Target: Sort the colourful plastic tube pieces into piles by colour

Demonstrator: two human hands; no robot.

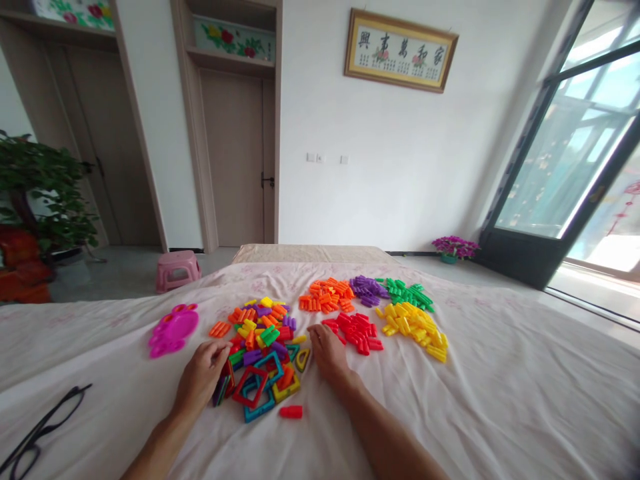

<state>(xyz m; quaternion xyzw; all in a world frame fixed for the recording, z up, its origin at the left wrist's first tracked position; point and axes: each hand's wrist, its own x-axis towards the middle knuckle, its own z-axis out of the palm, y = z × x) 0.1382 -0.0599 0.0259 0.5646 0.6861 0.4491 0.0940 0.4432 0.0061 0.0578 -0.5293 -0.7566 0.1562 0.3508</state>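
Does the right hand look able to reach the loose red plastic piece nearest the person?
Probably yes: between the right hand and the loose red plastic piece, only pale cloth shows, and nothing covers it.

Daylight pours through the glass door (555, 153) at right, glaring white, while wide-angle distortion tilts uprights near both edges.

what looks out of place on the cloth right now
A lone red piece lies by itself on the near side of the mixed pile, apart from the red pile. The black-framed glasses on the cloth at far left also look odd, matching neither pile. Nothing looks damaged.
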